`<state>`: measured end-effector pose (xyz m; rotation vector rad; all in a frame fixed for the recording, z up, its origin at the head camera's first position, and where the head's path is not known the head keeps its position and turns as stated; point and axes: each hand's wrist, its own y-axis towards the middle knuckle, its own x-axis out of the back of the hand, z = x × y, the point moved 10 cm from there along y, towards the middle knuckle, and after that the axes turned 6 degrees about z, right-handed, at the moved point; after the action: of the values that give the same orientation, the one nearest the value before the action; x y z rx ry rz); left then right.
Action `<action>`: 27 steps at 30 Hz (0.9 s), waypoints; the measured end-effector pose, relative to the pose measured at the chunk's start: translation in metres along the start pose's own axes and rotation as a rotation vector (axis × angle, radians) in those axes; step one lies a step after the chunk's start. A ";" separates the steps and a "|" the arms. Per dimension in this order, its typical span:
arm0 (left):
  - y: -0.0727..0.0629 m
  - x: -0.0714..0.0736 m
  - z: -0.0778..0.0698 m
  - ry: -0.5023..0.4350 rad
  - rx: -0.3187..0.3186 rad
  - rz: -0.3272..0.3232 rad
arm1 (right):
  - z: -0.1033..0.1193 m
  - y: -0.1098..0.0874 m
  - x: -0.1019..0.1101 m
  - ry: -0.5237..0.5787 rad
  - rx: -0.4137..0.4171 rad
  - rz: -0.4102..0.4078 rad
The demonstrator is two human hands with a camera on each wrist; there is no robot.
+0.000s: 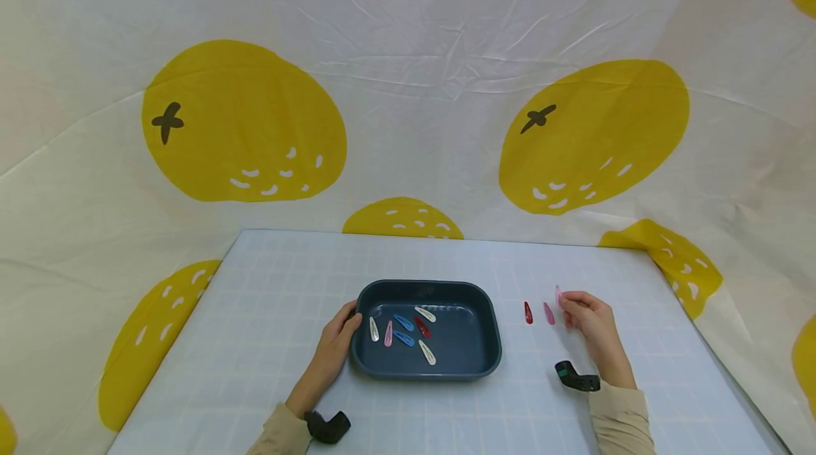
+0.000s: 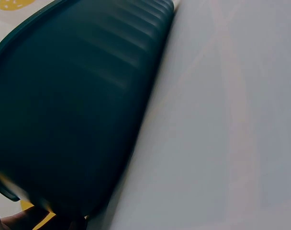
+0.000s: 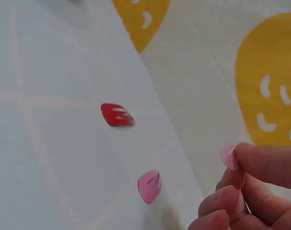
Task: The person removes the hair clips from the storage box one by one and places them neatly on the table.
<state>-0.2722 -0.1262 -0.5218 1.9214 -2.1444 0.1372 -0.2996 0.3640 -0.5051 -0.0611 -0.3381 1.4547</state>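
My right hand (image 1: 591,331) pinches a light pink snap hair clip (image 3: 229,157) between thumb and index finger, above the table right of the tray. Just left of that hand, a red hair clip (image 1: 528,312) and a pink hair clip (image 1: 549,313) lie side by side on the table. A dark blue tray (image 1: 440,373) stands at the middle, gripped at its left rim by my left hand (image 1: 331,347), thumb on the edge. Inside it lie 3 white clips (image 1: 427,352), two blue clips (image 1: 403,338), a pink clip (image 1: 388,334) and a red clip (image 1: 422,327).
The table (image 1: 255,370) has a pale blue checked cover. Behind and beside it hangs a white cloth (image 1: 421,143) printed with yellow fruit. Each wrist wears a black camera mount, one on the left (image 1: 328,428) and one on the right (image 1: 576,376).
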 end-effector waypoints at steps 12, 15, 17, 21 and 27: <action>-0.006 0.000 -0.022 0.004 0.036 0.011 | -0.031 0.006 0.013 -0.078 -0.074 -0.073; -0.010 0.000 -0.038 0.019 0.031 0.023 | -0.033 0.006 0.017 -0.075 -0.064 -0.114; -0.011 0.001 -0.043 0.028 0.030 0.027 | -0.033 0.006 0.018 -0.083 -0.054 -0.126; -0.011 0.001 -0.044 0.024 0.028 0.027 | -0.030 0.006 0.017 -0.142 -0.013 -0.129; -0.011 0.001 -0.041 0.013 0.054 0.031 | -0.026 0.004 0.015 -0.274 0.014 -0.118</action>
<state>-0.2565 -0.1188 -0.4827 1.9119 -2.1839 0.2147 -0.2956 0.3835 -0.5278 0.1680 -0.5457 1.3494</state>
